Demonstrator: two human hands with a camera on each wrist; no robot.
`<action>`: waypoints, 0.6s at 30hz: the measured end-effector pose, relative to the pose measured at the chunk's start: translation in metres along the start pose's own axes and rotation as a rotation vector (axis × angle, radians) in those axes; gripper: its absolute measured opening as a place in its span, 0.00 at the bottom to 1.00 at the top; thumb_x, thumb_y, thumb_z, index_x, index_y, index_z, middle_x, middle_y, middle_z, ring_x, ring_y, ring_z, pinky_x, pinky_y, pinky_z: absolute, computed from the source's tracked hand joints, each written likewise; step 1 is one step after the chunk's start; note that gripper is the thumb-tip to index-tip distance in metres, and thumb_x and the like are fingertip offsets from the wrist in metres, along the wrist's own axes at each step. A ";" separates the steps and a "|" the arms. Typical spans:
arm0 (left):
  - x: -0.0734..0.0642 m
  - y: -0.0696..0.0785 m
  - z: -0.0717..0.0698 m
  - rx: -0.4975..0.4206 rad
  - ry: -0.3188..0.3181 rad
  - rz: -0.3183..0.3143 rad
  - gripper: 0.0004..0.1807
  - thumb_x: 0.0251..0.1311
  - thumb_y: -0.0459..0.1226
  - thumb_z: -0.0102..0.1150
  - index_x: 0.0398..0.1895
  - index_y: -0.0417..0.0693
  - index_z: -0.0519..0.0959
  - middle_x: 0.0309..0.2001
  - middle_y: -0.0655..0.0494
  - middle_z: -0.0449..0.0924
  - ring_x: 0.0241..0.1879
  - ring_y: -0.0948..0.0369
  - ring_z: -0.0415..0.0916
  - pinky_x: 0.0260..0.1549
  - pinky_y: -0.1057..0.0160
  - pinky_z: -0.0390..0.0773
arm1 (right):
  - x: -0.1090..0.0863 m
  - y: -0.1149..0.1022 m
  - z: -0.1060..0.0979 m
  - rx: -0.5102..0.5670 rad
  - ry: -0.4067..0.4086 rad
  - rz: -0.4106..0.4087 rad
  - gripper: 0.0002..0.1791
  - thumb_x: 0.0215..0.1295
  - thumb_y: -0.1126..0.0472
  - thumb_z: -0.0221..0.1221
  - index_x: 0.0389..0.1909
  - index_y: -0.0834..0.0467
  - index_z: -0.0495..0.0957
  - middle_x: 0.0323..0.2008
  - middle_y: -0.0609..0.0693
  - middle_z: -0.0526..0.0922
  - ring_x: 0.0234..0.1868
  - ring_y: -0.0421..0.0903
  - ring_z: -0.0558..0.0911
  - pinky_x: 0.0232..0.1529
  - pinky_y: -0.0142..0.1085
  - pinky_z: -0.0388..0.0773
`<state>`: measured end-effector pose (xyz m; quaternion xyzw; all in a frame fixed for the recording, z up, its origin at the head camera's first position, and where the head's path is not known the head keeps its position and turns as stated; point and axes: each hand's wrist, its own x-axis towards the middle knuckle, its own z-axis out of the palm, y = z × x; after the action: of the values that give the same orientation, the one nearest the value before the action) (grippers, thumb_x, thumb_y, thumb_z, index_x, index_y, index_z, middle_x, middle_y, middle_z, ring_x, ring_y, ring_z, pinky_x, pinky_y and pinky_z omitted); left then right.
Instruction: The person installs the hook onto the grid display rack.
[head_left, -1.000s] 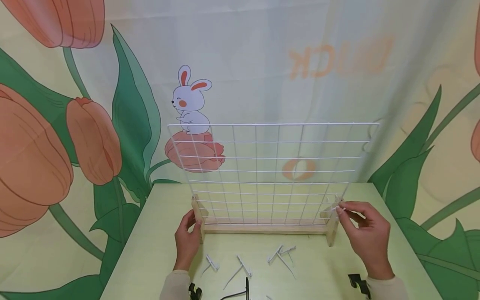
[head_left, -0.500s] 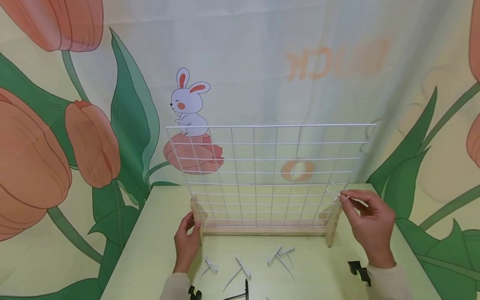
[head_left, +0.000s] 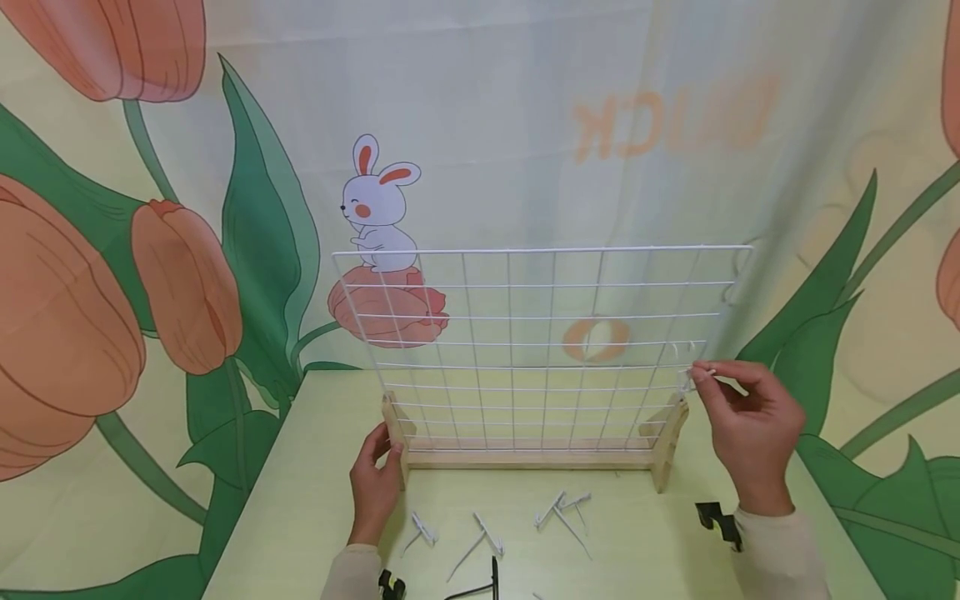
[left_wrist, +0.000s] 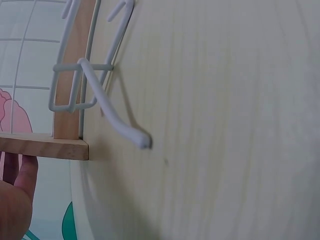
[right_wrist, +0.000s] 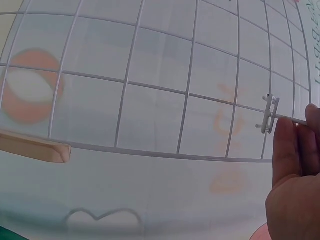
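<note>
A white wire grid panel (head_left: pixel 555 249) stands upright in a wooden stand (head_left: pixel 525 460). At the stand's left foot, my left hand (head_left: pixel 375 483) grips the wood between thumb and fingers; in the left wrist view its fingers (left_wrist: pixel 27 175) lie against the wooden piece (left_wrist: pixel 45 148). My right hand (head_left: pixel 753 425) pinches the arm of a white metal hook near the grid's right edge. In the right wrist view this hook's (right_wrist: pixel 270 115) backplate and prongs face the wires; whether it touches them I cannot tell.
Several white hooks (head_left: pixel 487 533) lie on the pale table (head_left: pixel 270 500) before the stand; one hook (left_wrist: pixel 112 115) shows large in the left wrist view. A black hook (head_left: pixel 493 575) lies at the front edge of view. Behind hangs a printed curtain (head_left: pixel 510 108).
My right hand has risen and moved slightly right along the grid's right side, carrying the white hook. The left hand stays on the stand's left foot.
</note>
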<state>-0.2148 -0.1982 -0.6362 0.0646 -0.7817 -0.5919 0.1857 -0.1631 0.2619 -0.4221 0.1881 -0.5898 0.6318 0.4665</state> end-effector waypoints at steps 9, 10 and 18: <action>0.000 0.002 0.000 -0.003 -0.003 -0.001 0.24 0.75 0.35 0.62 0.72 0.56 0.76 0.65 0.50 0.82 0.62 0.52 0.79 0.51 0.69 0.82 | 0.006 0.010 -0.002 -0.111 0.052 -0.006 0.09 0.53 0.88 0.66 0.36 0.85 0.80 0.36 0.55 0.91 0.39 0.39 0.92 0.47 0.29 0.86; 0.000 0.002 0.000 -0.004 -0.006 -0.001 0.24 0.75 0.36 0.62 0.72 0.57 0.76 0.65 0.50 0.82 0.62 0.52 0.79 0.51 0.68 0.82 | 0.006 0.012 -0.002 -0.131 0.057 -0.003 0.09 0.53 0.87 0.66 0.36 0.85 0.80 0.35 0.55 0.91 0.38 0.39 0.91 0.47 0.29 0.86; 0.000 -0.001 0.000 0.002 -0.007 -0.004 0.24 0.76 0.37 0.62 0.72 0.58 0.76 0.65 0.51 0.82 0.62 0.52 0.80 0.53 0.59 0.84 | 0.009 0.023 -0.003 -0.195 0.051 0.025 0.10 0.53 0.87 0.67 0.37 0.83 0.82 0.36 0.52 0.91 0.40 0.38 0.91 0.47 0.27 0.85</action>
<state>-0.2153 -0.1990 -0.6373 0.0644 -0.7827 -0.5919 0.1815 -0.1853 0.2708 -0.4284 0.1183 -0.6389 0.5816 0.4894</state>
